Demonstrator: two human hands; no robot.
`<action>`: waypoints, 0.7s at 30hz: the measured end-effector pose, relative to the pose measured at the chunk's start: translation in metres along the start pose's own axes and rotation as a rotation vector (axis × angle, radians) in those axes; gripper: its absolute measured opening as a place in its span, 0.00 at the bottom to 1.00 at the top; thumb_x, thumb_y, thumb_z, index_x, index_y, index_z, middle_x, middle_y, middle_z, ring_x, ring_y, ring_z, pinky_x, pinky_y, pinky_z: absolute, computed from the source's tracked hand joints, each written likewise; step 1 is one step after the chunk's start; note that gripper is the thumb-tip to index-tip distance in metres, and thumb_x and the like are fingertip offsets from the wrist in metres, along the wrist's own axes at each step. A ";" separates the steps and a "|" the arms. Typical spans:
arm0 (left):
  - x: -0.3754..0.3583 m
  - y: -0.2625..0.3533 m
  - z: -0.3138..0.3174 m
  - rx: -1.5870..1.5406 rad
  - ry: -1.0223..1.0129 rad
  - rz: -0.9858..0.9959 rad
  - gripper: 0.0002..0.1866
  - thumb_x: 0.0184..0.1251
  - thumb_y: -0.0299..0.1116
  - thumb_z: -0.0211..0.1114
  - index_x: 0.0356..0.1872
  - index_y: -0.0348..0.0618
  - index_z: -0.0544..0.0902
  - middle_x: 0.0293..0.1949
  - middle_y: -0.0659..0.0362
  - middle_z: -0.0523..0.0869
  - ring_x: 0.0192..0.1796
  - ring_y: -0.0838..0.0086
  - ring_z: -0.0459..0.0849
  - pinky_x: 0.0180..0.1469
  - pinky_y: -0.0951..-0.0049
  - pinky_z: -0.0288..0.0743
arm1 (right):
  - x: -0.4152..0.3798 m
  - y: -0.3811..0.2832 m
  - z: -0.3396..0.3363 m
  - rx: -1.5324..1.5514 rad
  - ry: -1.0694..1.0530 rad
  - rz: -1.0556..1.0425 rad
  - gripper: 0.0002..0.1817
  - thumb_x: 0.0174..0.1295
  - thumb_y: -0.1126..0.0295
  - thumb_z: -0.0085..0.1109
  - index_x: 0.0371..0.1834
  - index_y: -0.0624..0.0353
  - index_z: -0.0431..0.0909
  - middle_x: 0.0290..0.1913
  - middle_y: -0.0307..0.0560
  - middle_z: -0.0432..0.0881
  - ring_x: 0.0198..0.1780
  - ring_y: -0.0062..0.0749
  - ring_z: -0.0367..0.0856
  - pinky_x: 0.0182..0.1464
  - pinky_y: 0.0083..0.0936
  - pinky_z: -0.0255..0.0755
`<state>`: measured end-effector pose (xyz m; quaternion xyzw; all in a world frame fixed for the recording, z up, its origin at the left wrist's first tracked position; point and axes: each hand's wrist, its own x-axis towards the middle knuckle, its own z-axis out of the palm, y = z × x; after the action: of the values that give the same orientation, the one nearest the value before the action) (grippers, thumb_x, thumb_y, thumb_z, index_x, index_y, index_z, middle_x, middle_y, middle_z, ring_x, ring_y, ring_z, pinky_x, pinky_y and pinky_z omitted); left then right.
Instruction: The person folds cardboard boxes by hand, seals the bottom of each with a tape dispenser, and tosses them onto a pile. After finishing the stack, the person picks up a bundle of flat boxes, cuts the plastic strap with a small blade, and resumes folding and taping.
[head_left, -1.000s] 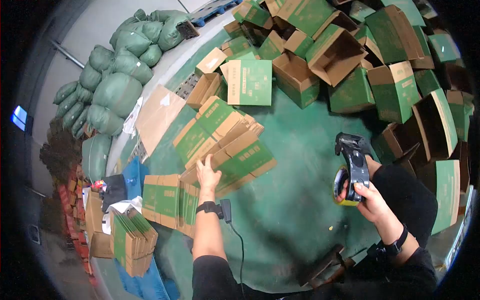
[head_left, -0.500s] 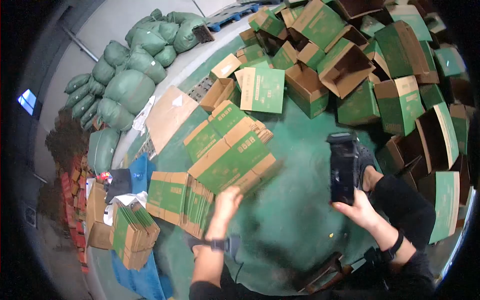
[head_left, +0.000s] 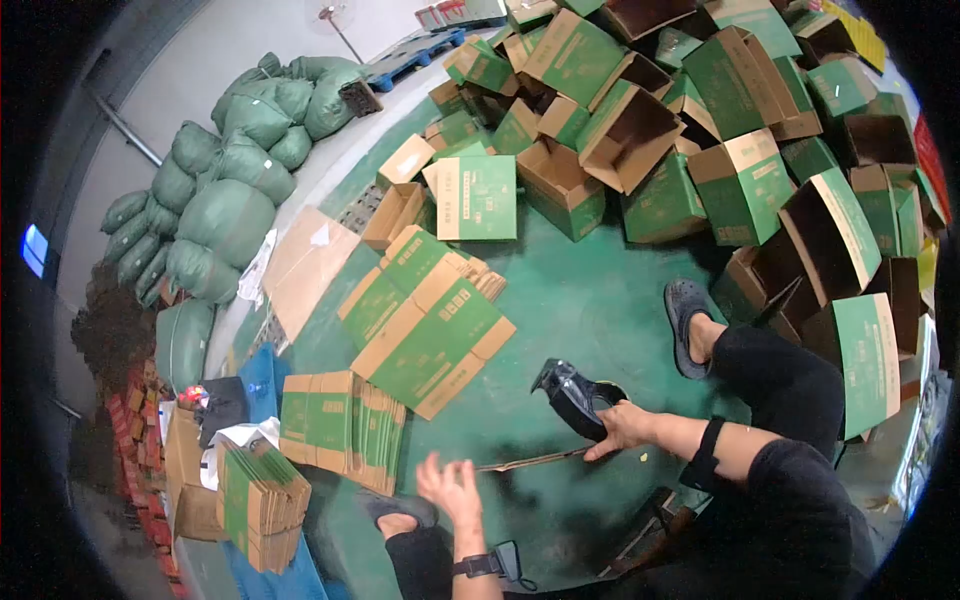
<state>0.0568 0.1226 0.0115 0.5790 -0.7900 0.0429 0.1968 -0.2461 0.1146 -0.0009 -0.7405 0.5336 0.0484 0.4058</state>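
Observation:
In my right hand (head_left: 622,428) is a black tape dispenser (head_left: 572,396), held low over the green floor with fingers wrapped round it. A thin brown cardboard edge (head_left: 530,462), seen edge-on, runs from beside my left hand to just under the right one. My left hand (head_left: 452,487) has its fingers spread, the fingertips close to the left end of that edge. Ahead of the left hand lies a stack of flattened green-and-brown cartons (head_left: 435,340). Another flattened stack (head_left: 345,425) leans to its left.
Open green cartons (head_left: 630,135) are heaped at the back and right. Stuffed green sacks (head_left: 228,215) line the left wall. A bundle of flat cartons (head_left: 262,505) stands at the lower left on a blue sheet (head_left: 300,575). My slip-on shoes (head_left: 688,325) flank the work.
The tape dispenser has swung down and left, toward my left hand. My left hand has left the carton stack and moved nearer me, with its fingers now spread. The view has shifted.

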 end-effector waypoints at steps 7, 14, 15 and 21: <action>-0.028 0.002 0.025 -1.048 0.163 -0.763 0.25 0.64 0.33 0.52 0.61 0.48 0.56 0.58 0.53 0.60 0.61 0.67 0.57 0.62 0.66 0.50 | 0.017 0.022 -0.016 0.724 -0.005 -0.003 0.46 0.37 0.40 0.66 0.50 0.70 0.67 0.47 0.58 0.75 0.50 0.41 0.72 0.51 0.31 0.65; -0.047 0.016 0.018 -0.933 0.260 -0.771 0.21 0.54 0.23 0.48 0.52 0.42 0.63 0.50 0.56 0.65 0.54 0.67 0.63 0.59 0.68 0.54 | 0.010 0.012 -0.013 -0.193 0.185 -0.011 0.32 0.42 0.41 0.60 0.41 0.56 0.73 0.30 0.51 0.80 0.39 0.40 0.79 0.49 0.36 0.63; -0.049 0.011 0.016 -0.894 0.216 -0.782 0.21 0.52 0.23 0.48 0.52 0.42 0.63 0.49 0.55 0.66 0.53 0.68 0.63 0.58 0.68 0.55 | -0.001 0.005 -0.007 -0.267 0.099 0.008 0.29 0.44 0.43 0.59 0.42 0.55 0.72 0.29 0.49 0.80 0.37 0.37 0.79 0.50 0.36 0.61; -0.036 0.021 0.000 -0.956 -0.019 -0.629 0.19 0.48 0.28 0.58 0.45 0.36 0.69 0.42 0.52 0.75 0.45 0.65 0.74 0.51 0.68 0.65 | 0.019 -0.022 -0.013 -0.044 0.561 -0.030 0.23 0.42 0.49 0.62 0.29 0.59 0.72 0.23 0.49 0.78 0.32 0.44 0.77 0.46 0.34 0.64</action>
<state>0.0464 0.1619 0.0021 0.6333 -0.5128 -0.3852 0.4331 -0.2241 0.0936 0.0106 -0.7414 0.6129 -0.1529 0.2266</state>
